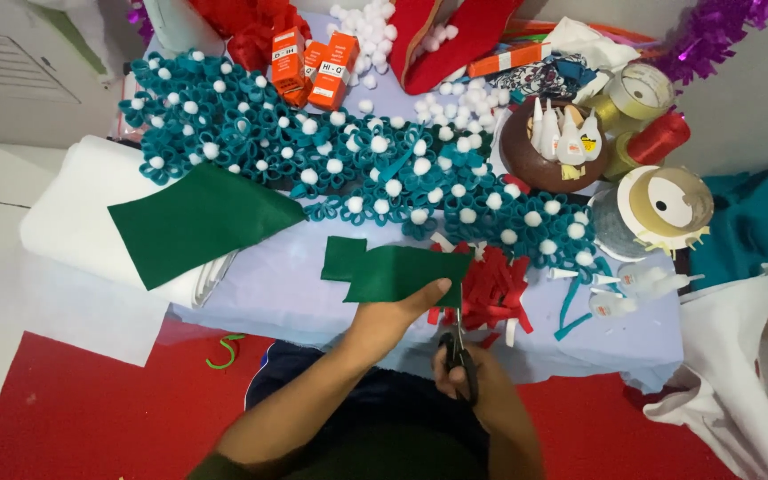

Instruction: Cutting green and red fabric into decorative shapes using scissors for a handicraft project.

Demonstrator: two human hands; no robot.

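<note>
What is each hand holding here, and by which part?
Left hand pinches the green felt piece at its lower edge; right hand holds black scissors by the handle loops.

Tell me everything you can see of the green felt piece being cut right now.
The green felt piece is dark green, flat and thin, like soft felt, with an irregular stepped outline at its left end. The left hand holds it above the pale blue table, thumb on top. The scissors, in the right hand, meet its right edge. Red felt strips lie just behind it.
</note>
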